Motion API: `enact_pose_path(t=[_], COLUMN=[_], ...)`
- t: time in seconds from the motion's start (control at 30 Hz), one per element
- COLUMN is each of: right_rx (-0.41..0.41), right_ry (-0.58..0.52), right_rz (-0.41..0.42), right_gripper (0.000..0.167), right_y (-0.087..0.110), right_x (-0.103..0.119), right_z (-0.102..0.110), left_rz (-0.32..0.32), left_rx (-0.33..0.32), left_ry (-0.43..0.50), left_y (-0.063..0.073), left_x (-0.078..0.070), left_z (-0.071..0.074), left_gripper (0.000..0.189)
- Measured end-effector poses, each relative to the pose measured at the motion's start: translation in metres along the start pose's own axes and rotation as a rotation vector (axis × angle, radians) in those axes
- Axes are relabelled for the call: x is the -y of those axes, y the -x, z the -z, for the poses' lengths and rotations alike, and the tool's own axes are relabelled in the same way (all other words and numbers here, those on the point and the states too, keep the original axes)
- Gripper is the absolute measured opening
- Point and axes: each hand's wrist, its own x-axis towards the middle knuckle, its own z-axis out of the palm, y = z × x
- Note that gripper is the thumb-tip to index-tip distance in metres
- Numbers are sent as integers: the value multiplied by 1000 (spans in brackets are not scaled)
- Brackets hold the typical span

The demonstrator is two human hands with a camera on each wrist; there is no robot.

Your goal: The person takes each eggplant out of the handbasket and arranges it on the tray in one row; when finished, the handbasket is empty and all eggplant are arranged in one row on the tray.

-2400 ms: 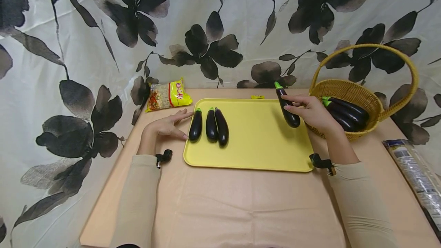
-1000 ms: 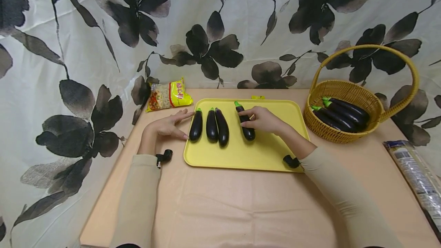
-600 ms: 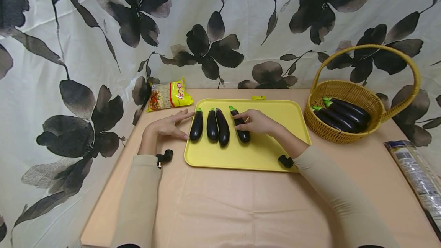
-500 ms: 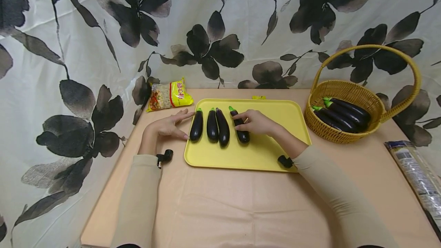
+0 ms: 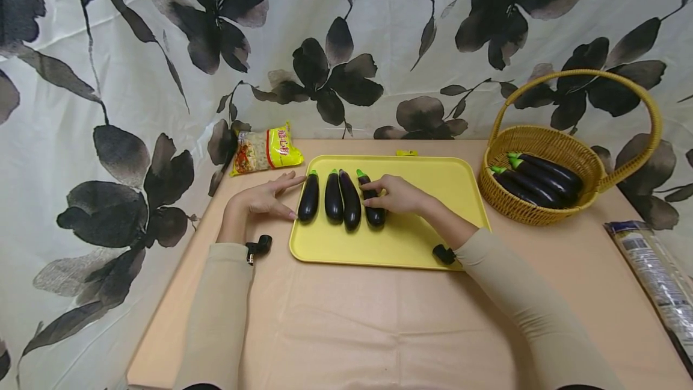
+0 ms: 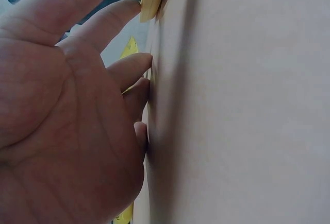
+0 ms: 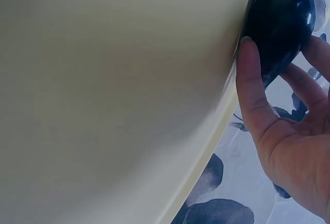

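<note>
So, right hand (image 5: 399, 194) pinches an eggplant (image 5: 375, 218); left hand (image 5: 264, 199) touches tray (image 5: 422, 242), fingers spread.

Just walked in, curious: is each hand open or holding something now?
Left hand: open, at the edge of the yellow tray.
Right hand: holding an eggplant.

With right hand (image 5: 399, 193), holds the rightmost eggplant (image 5: 375, 216) on the yellow tray (image 5: 352, 250); with left hand (image 5: 263, 198), touches the tray's left edge.

Looks like a tabletop recording setup, room type unclear — floral cloth (image 5: 411, 47) far and left, beige table (image 5: 379, 324), wrist cameras (image 5: 260, 247).
</note>
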Motion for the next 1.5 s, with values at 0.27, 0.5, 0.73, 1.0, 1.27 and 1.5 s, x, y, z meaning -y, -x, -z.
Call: enact_pose_path(t=[0.27,0.5,0.73,1.0,1.27,1.5], right_rx=[-33,-81,-192,-346,-476,-563], right_ry=[-7,-26,-22,13,27,-5], right_rz=[6,-27,17,121,118,78], right_gripper=[55,56,50,46,46,47], right_y=[1,7,24,57,90,113], right_x=[1,5,11,13,3,-6], right_z=[-2,1,17,46,69,83], left_rz=[0,-7,0,-13,-19,-22], left_rx=[1,2,0,0,4,5], left_ry=[-1,1,-6,-22,-26,-26], left_y=[0,0,0,1,2,1], left_x=[-1,-1,-1,-1,-2,0], left_z=[0,0,-1,0,0,0], left_gripper=[108,108,107,108,108,107])
